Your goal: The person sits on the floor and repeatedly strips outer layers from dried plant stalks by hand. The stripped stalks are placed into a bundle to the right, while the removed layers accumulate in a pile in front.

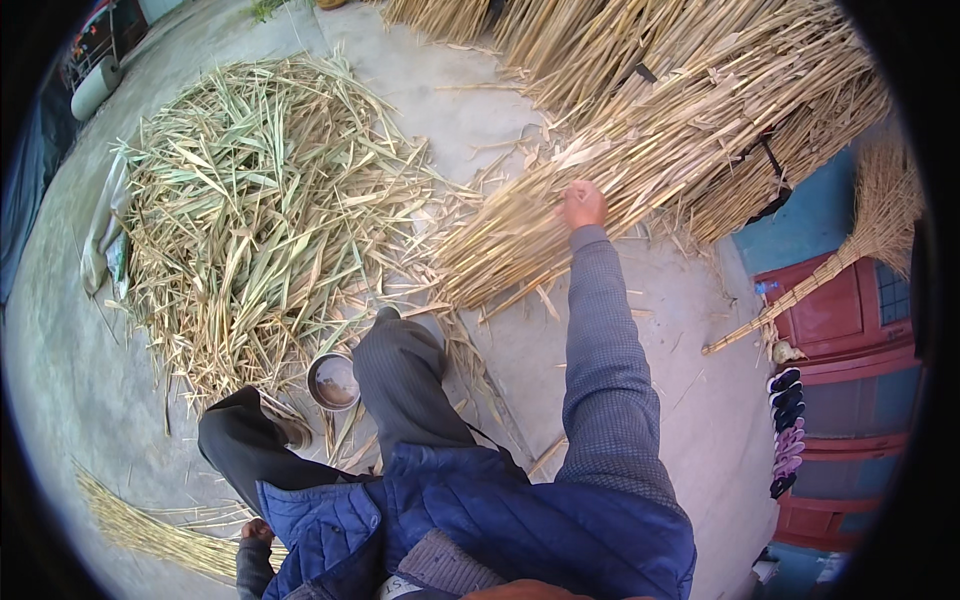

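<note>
A large bundle of dry stalks lies slantwise at the upper right, its near ends pointing toward my knees. My right hand, arm stretched out, is closed in a fist on the near edge of this bundle. Its fingertips are hidden, and the stalks around it look slightly blurred. Low on the left, my left hand is closed at the end of a sheaf of thin yellowish stalks. My body partly covers that sheaf.
A broad heap of cut leaves covers the floor ahead on the left. A round metal bowl stands between my feet. On the right, a long straw broom leans by red doors, with a row of shoes beside them.
</note>
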Demonstrator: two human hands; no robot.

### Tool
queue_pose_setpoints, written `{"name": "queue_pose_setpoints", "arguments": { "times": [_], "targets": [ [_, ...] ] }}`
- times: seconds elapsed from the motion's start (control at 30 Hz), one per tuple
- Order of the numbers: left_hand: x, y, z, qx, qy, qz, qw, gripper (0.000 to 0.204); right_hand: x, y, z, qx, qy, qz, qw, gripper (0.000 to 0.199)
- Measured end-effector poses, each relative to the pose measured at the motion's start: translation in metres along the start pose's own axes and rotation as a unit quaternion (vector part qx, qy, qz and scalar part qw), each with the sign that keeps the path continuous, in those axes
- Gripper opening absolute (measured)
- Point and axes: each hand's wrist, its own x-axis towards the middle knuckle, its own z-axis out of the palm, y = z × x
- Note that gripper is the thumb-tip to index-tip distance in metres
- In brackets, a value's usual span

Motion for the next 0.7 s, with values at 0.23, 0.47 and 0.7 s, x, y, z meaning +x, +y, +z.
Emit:
{"name": "queue_pose_setpoints", "arguments": {
  "times": [0.23,0.47,0.7],
  "targets": [
    [-0.004,0.003,-0.009,-0.064,0.000,0.013,0.998,0.015,0.052,0.016,0.025,-0.055,0.164,-0.003,0.985,0.055],
    [0.000,0.009,-0.022,-0.016,-0.057,-0.054,0.997,0.013,0.050,-0.016,0.019,0.127,0.127,0.112,0.977,0.031],
    [0.030,-0.039,-0.013,-0.079,-0.050,-0.124,0.988,0.023,0.025,-0.040,0.017,0.137,-0.149,0.007,0.979,0.036]
  ]
}}
